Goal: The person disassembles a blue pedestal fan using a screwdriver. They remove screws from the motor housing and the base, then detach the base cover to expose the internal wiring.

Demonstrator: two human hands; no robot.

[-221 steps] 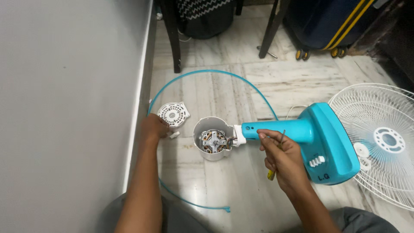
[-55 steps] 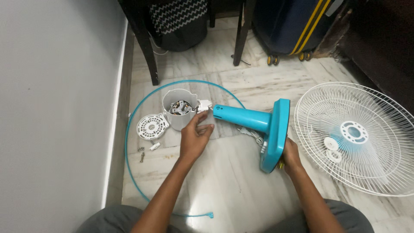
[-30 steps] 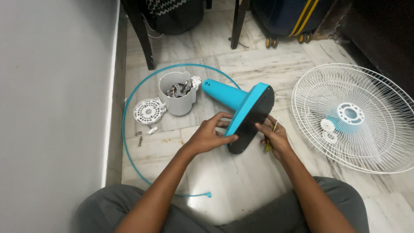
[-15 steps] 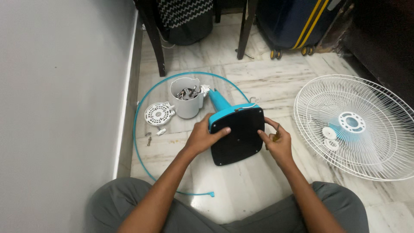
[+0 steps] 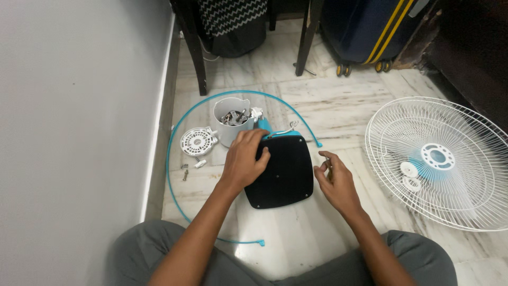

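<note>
A turquoise fan base (image 5: 280, 175) lies tipped on the marble floor with its black underside facing up at me. My left hand (image 5: 244, 159) grips its upper left edge. My right hand (image 5: 333, 180) hovers just off the base's right edge, fingers curled around a thin screwdriver that is mostly hidden. The base's turquoise neck runs back to a white motor housing (image 5: 233, 119), open at the top with the motor showing inside.
A white vented round cover (image 5: 198, 142) and small screws (image 5: 184, 172) lie left of the housing. A thin turquoise ring (image 5: 168, 164) loops around them. A white fan grille (image 5: 439, 159) lies at the right. Chair legs (image 5: 196, 58), a dark suitcase (image 5: 365, 26) and a grey wall (image 5: 79, 106) border the floor.
The base has been turned from lying on its side to black underside up. My right hand has come off its edge and now sits just to the right; my left hand still grips it.
</note>
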